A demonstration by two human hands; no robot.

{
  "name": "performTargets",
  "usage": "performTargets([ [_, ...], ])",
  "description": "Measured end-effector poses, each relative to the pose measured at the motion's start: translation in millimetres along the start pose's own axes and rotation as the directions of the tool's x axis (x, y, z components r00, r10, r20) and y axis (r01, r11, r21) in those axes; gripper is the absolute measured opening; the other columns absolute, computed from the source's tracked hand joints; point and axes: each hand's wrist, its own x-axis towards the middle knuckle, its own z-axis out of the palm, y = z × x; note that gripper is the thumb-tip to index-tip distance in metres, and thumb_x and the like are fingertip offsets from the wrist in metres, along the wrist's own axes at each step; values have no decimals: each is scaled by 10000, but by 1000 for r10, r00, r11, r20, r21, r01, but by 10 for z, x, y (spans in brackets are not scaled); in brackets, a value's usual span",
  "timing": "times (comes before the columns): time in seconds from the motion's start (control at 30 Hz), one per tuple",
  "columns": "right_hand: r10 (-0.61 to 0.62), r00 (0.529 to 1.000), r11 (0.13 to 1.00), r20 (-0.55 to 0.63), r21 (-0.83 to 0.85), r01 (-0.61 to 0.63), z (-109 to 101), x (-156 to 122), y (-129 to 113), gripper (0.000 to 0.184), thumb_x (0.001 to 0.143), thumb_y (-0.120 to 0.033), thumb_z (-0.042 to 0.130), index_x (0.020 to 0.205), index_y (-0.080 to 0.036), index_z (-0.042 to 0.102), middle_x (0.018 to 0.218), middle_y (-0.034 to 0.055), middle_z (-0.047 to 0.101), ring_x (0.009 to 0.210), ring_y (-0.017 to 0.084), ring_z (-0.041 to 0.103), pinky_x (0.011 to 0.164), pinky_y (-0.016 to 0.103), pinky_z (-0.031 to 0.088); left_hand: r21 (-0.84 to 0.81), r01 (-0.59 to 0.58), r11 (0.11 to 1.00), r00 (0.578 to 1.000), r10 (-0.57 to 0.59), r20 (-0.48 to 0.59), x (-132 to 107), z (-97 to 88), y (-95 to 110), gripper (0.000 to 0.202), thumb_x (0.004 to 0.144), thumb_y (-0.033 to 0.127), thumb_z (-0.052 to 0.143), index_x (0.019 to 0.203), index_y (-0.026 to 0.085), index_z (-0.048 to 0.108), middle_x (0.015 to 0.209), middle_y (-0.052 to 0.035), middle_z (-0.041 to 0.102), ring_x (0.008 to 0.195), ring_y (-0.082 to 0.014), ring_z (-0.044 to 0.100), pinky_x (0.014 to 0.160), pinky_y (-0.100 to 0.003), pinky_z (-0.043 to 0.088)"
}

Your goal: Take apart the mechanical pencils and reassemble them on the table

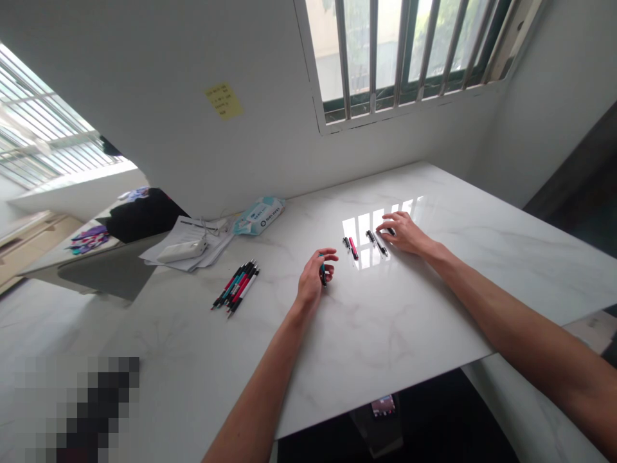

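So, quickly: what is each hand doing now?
Left hand: closed on a teal pen.
Right hand: open, fingertips at the black pens.

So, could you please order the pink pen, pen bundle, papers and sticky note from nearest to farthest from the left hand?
From the left hand, holding a teal pen:
1. Pink pen, just right.
2. Pen bundle, to the left.
3. Papers, farther left, near the wall.
4. Sticky note, up on the wall.
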Motion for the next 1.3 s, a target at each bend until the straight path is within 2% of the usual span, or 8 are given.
performTargets([
  [0.13, 3, 999, 997, -36, -72, -6, -111, -11, 20, 284, 943, -246, 606, 1111, -222, 833, 1404, 136, 649, 1373, 405, 452, 1130, 586, 409, 1, 0, 1000, 1000, 0, -6, 5, 12, 13, 306, 891, 402, 561, 1065, 197, 705, 1046, -76, 668, 691, -113, 505, 573, -240, 380],
  [0.27, -1, 995, 998, -101, -66, -6, -193, -26, -20, 292, 945, -239, 606, 1141, -251, 823, 1389, 119, 654, 1372, 407, 444, 1114, 614, 411, -9, 0, 1000, 1000, 0, 1, -1, 17, 17, 307, 896, 411, 569, 1065, 195, 706, 1035, -74, 662, 692, -113, 508, 583, -242, 389],
  [0.43, -18, 1000, 999, -21, -30, 17, -161, -27, -127, 240, 954, -334, 646, 1058, -251, 846, 1407, 132, 644, 1367, 418, 448, 1109, 595, 424, -18, 1, 1000, 1000, -1, 1, 2, 12, 9, 300, 900, 402, 567, 1067, 194, 706, 1037, -71, 661, 688, -108, 505, 577, -240, 381],
  [0.77, 22, 999, 999, -41, -35, -24, -172, -32, -123, 230, 902, -226, 635, 999, -246, 842, 1376, 112, 667, 1361, 407, 459, 1091, 585, 433, -3, -1, 1000, 1000, 1, 4, 7, 1, 4, 308, 897, 408, 569, 1067, 193, 710, 1039, -75, 668, 688, -108, 513, 578, -239, 390],
  [0.9, 32, 999, 998, -9, -51, -32, -193, -36, -179, 236, 895, -203, 637, 1002, -241, 844, 1396, 114, 662, 1376, 400, 446, 1095, 555, 433, -7, 7, 1000, 1000, -7, 3, 13, 9, 5, 313, 890, 411, 575, 1063, 187, 709, 1039, -78, 667, 684, -107, 511, 574, -240, 385],
  [1.17, 94, 995, 990, 42, -106, -89, -273, -51, -221, 206, 890, -231, 639, 899, -226, 844, 1373, 92, 688, 1364, 391, 452, 1087, 503, 422, -19, 9, 1000, 1000, -9, -4, 20, 7, 3, 314, 882, 397, 571, 1064, 181, 707, 1036, -72, 663, 681, -100, 505, 573, -225, 374],
  [1.3, 83, 995, 992, 60, -99, -77, -289, -69, -233, 179, 877, -257, 664, 906, -232, 838, 1387, 94, 677, 1383, 402, 439, 1081, 514, 419, -13, 8, 1000, 1000, -8, -3, 15, 6, 8, 310, 887, 398, 568, 1063, 184, 707, 1029, -70, 661, 679, -103, 502, 574, -227, 376],
])
